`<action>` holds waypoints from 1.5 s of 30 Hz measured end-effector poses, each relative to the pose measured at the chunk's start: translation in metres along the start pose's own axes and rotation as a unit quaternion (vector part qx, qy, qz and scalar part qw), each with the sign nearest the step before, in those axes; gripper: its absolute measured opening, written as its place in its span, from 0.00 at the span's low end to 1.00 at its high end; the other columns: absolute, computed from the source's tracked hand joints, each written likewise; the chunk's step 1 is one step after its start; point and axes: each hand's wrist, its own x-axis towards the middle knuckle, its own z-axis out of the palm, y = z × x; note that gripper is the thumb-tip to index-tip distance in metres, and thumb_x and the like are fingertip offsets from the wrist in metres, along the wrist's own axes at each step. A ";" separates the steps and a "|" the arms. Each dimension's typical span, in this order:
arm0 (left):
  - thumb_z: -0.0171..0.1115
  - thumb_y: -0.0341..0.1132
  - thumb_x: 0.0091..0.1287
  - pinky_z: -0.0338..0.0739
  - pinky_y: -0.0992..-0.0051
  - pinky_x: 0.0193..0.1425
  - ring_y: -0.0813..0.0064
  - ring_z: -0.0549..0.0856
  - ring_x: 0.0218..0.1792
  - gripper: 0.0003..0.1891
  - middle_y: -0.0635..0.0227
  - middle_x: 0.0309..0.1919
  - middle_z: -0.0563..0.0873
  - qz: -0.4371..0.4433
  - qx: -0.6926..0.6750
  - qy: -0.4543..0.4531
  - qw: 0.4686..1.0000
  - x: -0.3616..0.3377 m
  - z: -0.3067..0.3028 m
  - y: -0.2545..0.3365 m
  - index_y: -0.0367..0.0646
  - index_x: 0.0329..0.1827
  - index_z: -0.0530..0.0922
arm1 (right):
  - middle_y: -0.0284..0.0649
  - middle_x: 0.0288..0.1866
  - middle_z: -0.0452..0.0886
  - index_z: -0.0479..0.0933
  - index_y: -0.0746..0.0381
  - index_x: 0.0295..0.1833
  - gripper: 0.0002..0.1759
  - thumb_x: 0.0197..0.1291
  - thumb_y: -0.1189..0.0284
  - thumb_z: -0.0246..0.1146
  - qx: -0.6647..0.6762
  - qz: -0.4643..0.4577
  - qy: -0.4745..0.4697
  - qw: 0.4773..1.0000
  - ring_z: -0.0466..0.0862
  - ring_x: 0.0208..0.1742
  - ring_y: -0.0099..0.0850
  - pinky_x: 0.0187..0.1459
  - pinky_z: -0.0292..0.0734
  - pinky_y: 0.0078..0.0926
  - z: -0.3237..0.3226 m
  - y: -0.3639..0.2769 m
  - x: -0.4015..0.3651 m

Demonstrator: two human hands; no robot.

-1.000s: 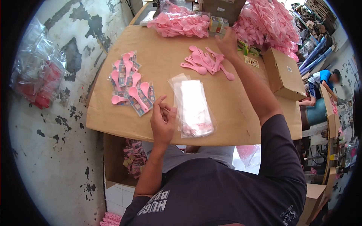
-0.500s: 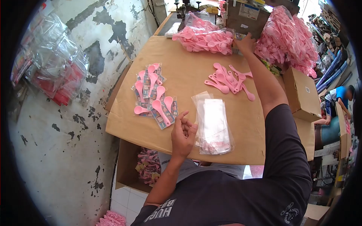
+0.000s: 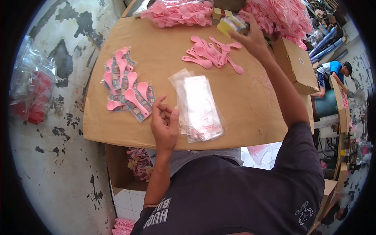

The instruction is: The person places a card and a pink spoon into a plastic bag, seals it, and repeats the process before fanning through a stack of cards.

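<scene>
My right hand (image 3: 250, 37) is closed on a small stack of printed cards (image 3: 232, 25) with yellow and blue on them, above the far part of the table. My left hand (image 3: 164, 121) hovers near the front edge with its fingers curled and parted, nothing seen in it. Right of it lies a stack of clear plastic sleeves (image 3: 200, 107). Packed pink spoons with printed cards (image 3: 127, 84) lie in a pile on the left. Loose pink spoons (image 3: 211, 53) are heaped in the middle, short of the right hand.
Large bags of pink spoons (image 3: 180, 13) stand at the table's (image 3: 243, 113) far edge. A cardboard box (image 3: 293, 66) is at the right. Beyond it a co-worker (image 3: 335, 72) bends forward. A peeling wall (image 3: 66, 156) runs along the left.
My right hand has come back from beside the far bag and now holds the cards up in view. The view has shifted, so the table contents appear further left and higher.
</scene>
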 end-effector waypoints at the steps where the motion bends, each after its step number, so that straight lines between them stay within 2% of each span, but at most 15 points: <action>1: 0.66 0.28 0.74 0.69 0.86 0.33 0.89 0.75 0.31 0.25 0.73 0.39 0.76 0.001 0.001 -0.002 1.000 0.000 0.000 0.000 0.34 0.72 0.71 | 0.51 0.66 0.79 0.67 0.66 0.75 0.47 0.53 0.61 0.79 0.042 -0.022 -0.028 0.998 0.80 0.65 0.44 0.69 0.74 0.40 -0.012 -0.018 -0.021; 4: 0.63 0.26 0.75 0.71 0.86 0.41 0.89 0.75 0.38 0.24 0.75 0.41 0.75 -0.023 -0.007 -0.008 1.000 -0.002 0.001 0.006 0.36 0.72 0.70 | 0.48 0.67 0.78 0.66 0.65 0.76 0.48 0.52 0.63 0.79 0.071 0.016 -0.063 0.995 0.80 0.65 0.41 0.69 0.72 0.39 -0.047 -0.075 -0.081; 8: 0.61 0.25 0.76 0.70 0.86 0.42 0.89 0.74 0.38 0.22 0.75 0.42 0.75 -0.007 0.001 -0.010 1.000 -0.002 0.002 0.005 0.36 0.71 0.71 | 0.48 0.67 0.78 0.65 0.64 0.77 0.49 0.51 0.66 0.79 0.085 0.048 -0.081 0.992 0.79 0.66 0.41 0.69 0.72 0.39 -0.059 -0.085 -0.150; 10: 0.61 0.25 0.76 0.70 0.86 0.42 0.89 0.74 0.39 0.21 0.75 0.42 0.74 -0.003 0.004 -0.015 1.000 -0.002 0.002 0.006 0.36 0.71 0.72 | 0.43 0.69 0.75 0.64 0.64 0.78 0.48 0.53 0.68 0.77 0.058 0.072 -0.136 0.986 0.76 0.69 0.34 0.73 0.70 0.35 -0.058 -0.086 -0.177; 16: 0.63 0.28 0.76 0.71 0.84 0.39 0.88 0.75 0.36 0.22 0.74 0.41 0.76 0.023 0.017 -0.005 1.000 -0.003 0.002 0.001 0.34 0.71 0.72 | 0.51 0.74 0.71 0.65 0.61 0.78 0.51 0.46 0.70 0.76 0.097 0.030 -0.220 0.970 0.73 0.75 0.48 0.76 0.66 0.41 -0.065 -0.081 -0.217; 18: 0.63 0.28 0.77 0.72 0.84 0.41 0.88 0.75 0.37 0.21 0.74 0.41 0.75 0.021 0.014 -0.003 1.000 -0.003 0.001 0.000 0.34 0.70 0.72 | 0.52 0.76 0.70 0.68 0.59 0.77 0.51 0.42 0.71 0.76 0.019 -0.007 -0.301 0.953 0.70 0.78 0.50 0.78 0.64 0.44 -0.074 -0.066 -0.223; 22: 0.63 0.28 0.77 0.72 0.84 0.41 0.88 0.75 0.37 0.20 0.74 0.42 0.75 0.025 0.009 -0.002 1.000 -0.004 0.002 -0.003 0.34 0.69 0.73 | 0.52 0.77 0.69 0.70 0.56 0.77 0.52 0.40 0.71 0.77 0.022 0.010 -0.273 0.962 0.68 0.79 0.51 0.80 0.62 0.46 -0.103 -0.023 -0.212; 24: 0.63 0.28 0.77 0.72 0.84 0.41 0.88 0.75 0.38 0.20 0.74 0.42 0.75 0.023 0.016 -0.005 1.000 -0.004 0.002 -0.002 0.34 0.69 0.74 | 0.49 0.77 0.70 0.70 0.53 0.77 0.52 0.39 0.71 0.78 -0.134 0.029 -0.204 0.969 0.67 0.79 0.53 0.82 0.59 0.49 -0.119 -0.011 -0.202; 25: 0.63 0.28 0.77 0.72 0.84 0.41 0.88 0.75 0.38 0.20 0.74 0.42 0.75 0.025 0.016 -0.002 1.000 -0.004 0.002 -0.003 0.34 0.69 0.74 | 0.49 0.77 0.70 0.70 0.53 0.77 0.52 0.39 0.71 0.78 -0.133 0.026 -0.204 0.969 0.67 0.79 0.53 0.82 0.59 0.49 -0.125 -0.010 -0.198; 27: 0.63 0.28 0.77 0.72 0.85 0.41 0.88 0.74 0.37 0.19 0.75 0.42 0.74 0.026 0.012 -0.004 1.000 -0.004 0.002 -0.003 0.34 0.68 0.74 | 0.45 0.78 0.70 0.72 0.50 0.76 0.52 0.39 0.71 0.79 -0.221 -0.050 -0.133 0.965 0.68 0.79 0.52 0.82 0.58 0.53 -0.133 -0.012 -0.189; 31: 0.63 0.28 0.77 0.71 0.85 0.41 0.89 0.74 0.37 0.19 0.75 0.42 0.74 0.028 0.027 -0.002 0.999 -0.004 0.003 -0.002 0.34 0.68 0.74 | 0.41 0.76 0.71 0.72 0.48 0.75 0.52 0.37 0.69 0.82 -0.210 -0.113 -0.114 0.964 0.69 0.78 0.48 0.83 0.57 0.53 -0.119 -0.026 -0.186; 34: 0.63 0.28 0.77 0.71 0.85 0.40 0.89 0.74 0.37 0.19 0.75 0.41 0.74 0.025 0.024 -0.004 0.999 -0.004 0.003 -0.003 0.34 0.68 0.75 | 0.41 0.77 0.70 0.74 0.46 0.74 0.50 0.38 0.71 0.81 -0.219 -0.127 -0.182 0.950 0.70 0.78 0.46 0.83 0.57 0.52 -0.106 -0.026 -0.188; 40: 0.63 0.28 0.77 0.71 0.85 0.40 0.89 0.74 0.37 0.18 0.75 0.42 0.75 0.022 0.020 -0.003 1.000 -0.004 0.002 -0.002 0.34 0.67 0.75 | 0.42 0.76 0.70 0.74 0.46 0.73 0.49 0.39 0.70 0.81 -0.301 -0.094 -0.089 0.945 0.70 0.77 0.47 0.83 0.57 0.52 -0.114 -0.002 -0.172; 42: 0.63 0.28 0.77 0.71 0.85 0.40 0.89 0.74 0.37 0.18 0.74 0.42 0.75 0.020 0.019 0.000 1.000 -0.005 0.001 -0.002 0.34 0.67 0.75 | 0.42 0.75 0.71 0.74 0.47 0.74 0.50 0.38 0.71 0.81 -0.252 -0.049 -0.051 0.965 0.70 0.77 0.48 0.82 0.59 0.53 -0.124 -0.012 -0.176; 45: 0.63 0.28 0.77 0.71 0.84 0.40 0.88 0.74 0.37 0.18 0.74 0.42 0.75 0.009 0.009 0.005 1.000 -0.006 0.002 -0.002 0.34 0.67 0.75 | 0.43 0.74 0.71 0.73 0.48 0.74 0.51 0.37 0.71 0.81 -0.171 -0.060 -0.100 0.978 0.71 0.76 0.48 0.82 0.60 0.55 -0.131 -0.044 -0.188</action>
